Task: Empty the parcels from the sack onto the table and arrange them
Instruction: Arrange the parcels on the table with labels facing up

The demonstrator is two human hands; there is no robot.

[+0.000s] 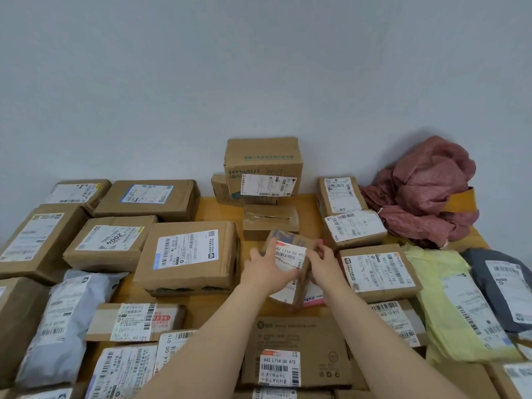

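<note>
Both my hands hold one small cardboard parcel (290, 249) with a white label, lifted slightly over the middle of the wooden table (218, 211). My left hand (266, 267) grips its left and front side, fingers curled under it. My right hand (324, 260) grips its right edge. Beneath it lies another small box (288, 295) on a pink-edged packet (313, 298). The crumpled reddish sack (426, 191) lies slack at the back right, against the wall. Several labelled parcels cover the table around my hands.
Big brown boxes (187, 254) fill the left side, a grey poly bag (60, 321) at the near left. Stacked boxes (262, 168) stand at the back centre. Yellow-green (457, 306) and dark grey (501, 286) mailers lie on the right. A flat carton (296, 349) sits nearest me.
</note>
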